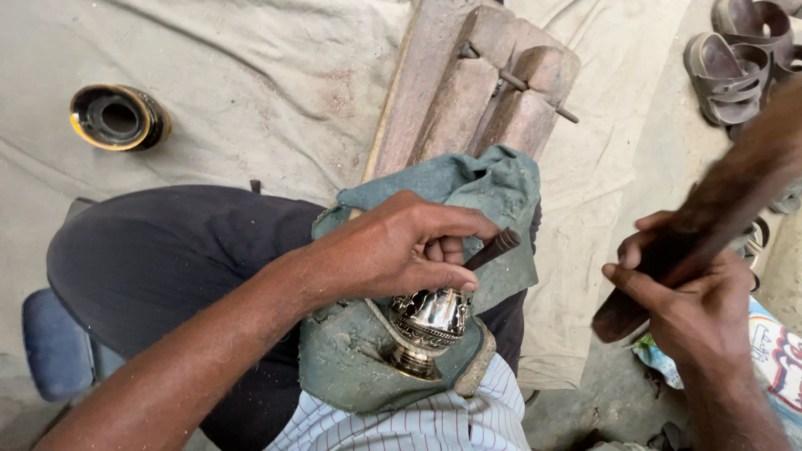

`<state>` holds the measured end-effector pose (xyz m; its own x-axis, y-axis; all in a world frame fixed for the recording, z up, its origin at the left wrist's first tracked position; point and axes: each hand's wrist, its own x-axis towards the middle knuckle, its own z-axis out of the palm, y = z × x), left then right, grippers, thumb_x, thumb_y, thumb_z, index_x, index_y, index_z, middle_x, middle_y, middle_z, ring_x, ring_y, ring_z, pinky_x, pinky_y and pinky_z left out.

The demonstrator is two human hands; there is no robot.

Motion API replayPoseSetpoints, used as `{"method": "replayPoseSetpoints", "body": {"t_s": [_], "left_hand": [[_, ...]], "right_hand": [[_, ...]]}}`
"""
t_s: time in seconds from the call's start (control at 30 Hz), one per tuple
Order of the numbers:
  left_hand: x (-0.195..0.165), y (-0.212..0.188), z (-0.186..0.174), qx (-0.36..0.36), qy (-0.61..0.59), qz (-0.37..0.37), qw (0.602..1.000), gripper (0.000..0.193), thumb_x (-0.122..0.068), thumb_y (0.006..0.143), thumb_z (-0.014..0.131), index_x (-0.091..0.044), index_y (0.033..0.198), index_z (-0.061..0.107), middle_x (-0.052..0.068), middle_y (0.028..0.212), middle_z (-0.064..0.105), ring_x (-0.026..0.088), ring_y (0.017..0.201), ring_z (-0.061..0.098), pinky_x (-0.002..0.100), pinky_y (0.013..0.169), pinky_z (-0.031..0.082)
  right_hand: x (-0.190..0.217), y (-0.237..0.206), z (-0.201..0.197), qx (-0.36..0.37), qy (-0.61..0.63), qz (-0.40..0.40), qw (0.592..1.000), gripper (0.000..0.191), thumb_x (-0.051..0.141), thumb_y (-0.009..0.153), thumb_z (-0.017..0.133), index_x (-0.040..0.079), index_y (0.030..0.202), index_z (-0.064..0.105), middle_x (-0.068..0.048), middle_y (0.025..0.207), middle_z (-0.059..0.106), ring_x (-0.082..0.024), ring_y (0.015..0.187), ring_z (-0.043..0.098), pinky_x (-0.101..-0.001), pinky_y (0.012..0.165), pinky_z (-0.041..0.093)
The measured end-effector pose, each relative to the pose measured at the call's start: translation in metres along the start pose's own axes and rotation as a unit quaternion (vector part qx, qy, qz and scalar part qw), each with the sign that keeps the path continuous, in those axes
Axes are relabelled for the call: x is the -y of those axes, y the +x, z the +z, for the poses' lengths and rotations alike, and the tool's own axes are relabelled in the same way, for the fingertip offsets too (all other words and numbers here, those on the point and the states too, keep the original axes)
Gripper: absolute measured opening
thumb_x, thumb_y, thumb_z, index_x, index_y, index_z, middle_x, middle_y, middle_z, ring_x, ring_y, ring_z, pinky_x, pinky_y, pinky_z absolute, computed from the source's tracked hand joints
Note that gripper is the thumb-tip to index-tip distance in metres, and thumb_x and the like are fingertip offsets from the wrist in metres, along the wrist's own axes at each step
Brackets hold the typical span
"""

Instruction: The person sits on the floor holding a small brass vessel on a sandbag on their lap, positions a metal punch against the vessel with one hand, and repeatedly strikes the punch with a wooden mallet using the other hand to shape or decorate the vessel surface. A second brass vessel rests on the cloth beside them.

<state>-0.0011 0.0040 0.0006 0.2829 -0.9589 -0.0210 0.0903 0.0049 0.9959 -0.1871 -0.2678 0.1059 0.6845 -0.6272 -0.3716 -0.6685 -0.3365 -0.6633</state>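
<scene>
My left hand (399,248) grips a dark metal chisel (494,248) and steadies a shiny engraved metal vessel (426,327) that lies on a green cloth pad (351,359) in my lap. The chisel's tip is hidden under my fingers, against the vessel. To the right, my right hand (693,305) is closed round the handle of a dark wooden mallet (710,209), raised and blurred, apart from the chisel.
A wooden block stand (476,83) rests on a grey cloth (251,83) ahead of my knees. A round black and yellow ring-shaped object (119,117) lies at the left. Brown sandals (735,58) sit at the top right. A printed bag (777,359) lies by my right wrist.
</scene>
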Motion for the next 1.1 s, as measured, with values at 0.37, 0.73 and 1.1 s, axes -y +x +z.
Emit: {"method": "replayPoseSetpoints", "body": {"t_s": [0.37,0.73,1.1], "left_hand": [[-0.001,-0.003,0.001,-0.027,0.004,0.039,0.999,0.049,-0.019,0.085,0.083,-0.003,0.129,0.068,0.005,0.079,0.075,0.009,0.065,0.07,0.025,0.054,0.059],[0.002,-0.006,0.0,-0.032,-0.023,0.035,0.999,0.051,-0.019,0.086,0.082,-0.004,0.132,0.066,0.004,0.08,0.076,0.008,0.066,0.071,0.024,0.055,0.059],[0.009,-0.007,0.0,-0.025,-0.022,0.033,0.999,0.048,-0.021,0.087,0.081,-0.005,0.13,0.067,0.004,0.08,0.075,0.009,0.068,0.073,0.024,0.058,0.064]], "right_hand": [[0.009,0.007,-0.001,0.111,-0.266,0.004,0.958,0.042,-0.01,0.078,0.077,0.0,0.118,0.069,-0.007,0.087,0.069,-0.021,0.076,0.071,-0.0392,0.071,0.06],[0.022,0.019,0.007,0.05,0.018,0.099,0.994,0.039,-0.009,0.077,0.066,-0.001,0.115,0.063,-0.002,0.097,0.07,-0.014,0.091,0.067,-0.0359,0.087,0.06],[0.02,0.013,0.0,0.139,-0.436,-0.05,0.888,0.025,0.001,0.088,0.08,0.008,0.112,0.077,-0.008,0.082,0.07,-0.018,0.069,0.067,-0.0339,0.063,0.058]]}}
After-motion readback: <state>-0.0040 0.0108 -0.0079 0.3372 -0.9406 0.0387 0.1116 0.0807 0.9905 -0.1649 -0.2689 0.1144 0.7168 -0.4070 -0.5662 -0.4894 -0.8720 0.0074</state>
